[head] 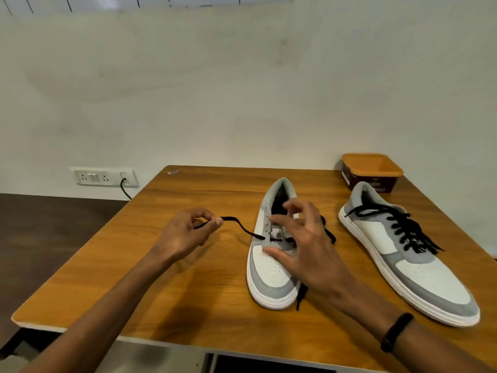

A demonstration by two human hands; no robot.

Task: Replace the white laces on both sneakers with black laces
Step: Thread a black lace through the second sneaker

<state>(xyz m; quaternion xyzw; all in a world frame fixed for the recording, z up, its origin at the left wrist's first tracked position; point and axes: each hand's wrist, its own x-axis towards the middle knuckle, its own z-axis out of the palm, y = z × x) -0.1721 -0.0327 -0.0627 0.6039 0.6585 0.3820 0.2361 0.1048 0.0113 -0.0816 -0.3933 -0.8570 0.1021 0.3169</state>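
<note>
Two grey-and-white sneakers stand on the wooden table, toes toward me. The right sneaker carries a black lace through all its eyelets. The left sneaker has a black lace through only its lowest eyelets. My left hand pinches one end of that lace out to the left of the shoe. My right hand hovers over the shoe's tongue with fingers spread, thumb resting on the toe side. The lace's other end trails along the shoe's right side to the toe. No white laces are in view.
An orange-brown plastic tub sits at the table's back right corner, behind the right sneaker. A wall socket plate with a black cable is on the wall to the left. The table's near edge runs just below my forearms.
</note>
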